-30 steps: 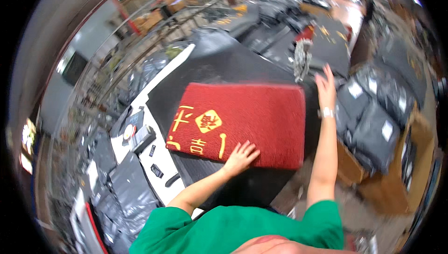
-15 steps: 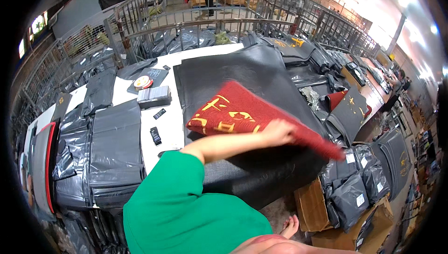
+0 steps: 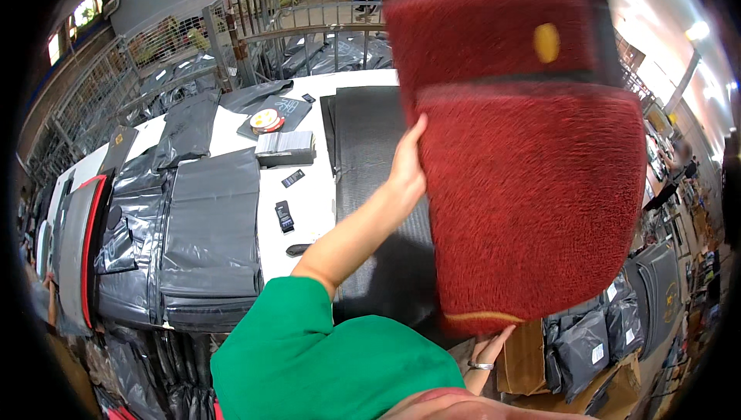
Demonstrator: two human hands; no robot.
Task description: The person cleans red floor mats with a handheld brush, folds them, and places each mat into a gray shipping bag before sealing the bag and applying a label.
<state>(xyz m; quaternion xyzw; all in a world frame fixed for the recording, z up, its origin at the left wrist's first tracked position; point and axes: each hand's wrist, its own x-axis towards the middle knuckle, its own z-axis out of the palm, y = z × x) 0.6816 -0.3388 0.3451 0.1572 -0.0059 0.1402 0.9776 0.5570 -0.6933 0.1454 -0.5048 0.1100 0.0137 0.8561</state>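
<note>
A large red carpet mat [image 3: 532,196] is held up in front of me, its upper part [image 3: 478,30] folded or overlapping and showing a yellow patch and a strip of dark backing. My left hand [image 3: 409,161] grips its left edge, the fingertips partly hidden behind it. Under the lower edge, my right hand [image 3: 492,345] supports the mat near a yellow strip, with a bracelet at the wrist. Below the raised mat lies a black textured sheet [image 3: 378,242] on the white table [image 3: 297,211].
Stacked dark plastic bags [image 3: 210,219] cover the table's left side. Near them are a box of cards [image 3: 285,147], a tape roll [image 3: 266,120] and small black tags [image 3: 284,217]. Metal railings [image 3: 293,15] stand behind. Cardboard boxes [image 3: 521,358] with wrapped packs sit at lower right.
The red mat has been raised off the black sheet and turned, hiding its yellow lettering. My left hand moved to its left edge, and my right hand came up under its lower edge.
</note>
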